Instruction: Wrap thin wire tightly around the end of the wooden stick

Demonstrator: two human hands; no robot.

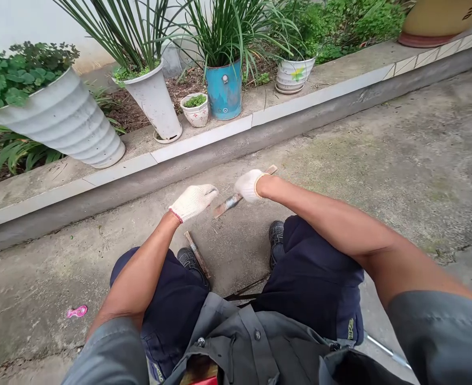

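The right hand (250,185), in a white glove, is closed around a flat wooden stick (222,208). The stick pokes out on both sides of the fist, tilted, with shiny wire (231,201) wound around it near its lower end. It is up in front of the knees, over the gray ground (244,235).

The left hand (193,202) has a white glove too (its cuff has a red edge) and is just beside that lower end. Its fingers look bunched up — I can't tell how tightly they are closed, or if they pinch something thin.

Another stick (198,255) slants next to the left shoe (188,260). A small pink thing (77,311) lies on the ground, off to the left. Farther ahead, plant pots stand on a low ledge (204,136) — one is blue (225,91).
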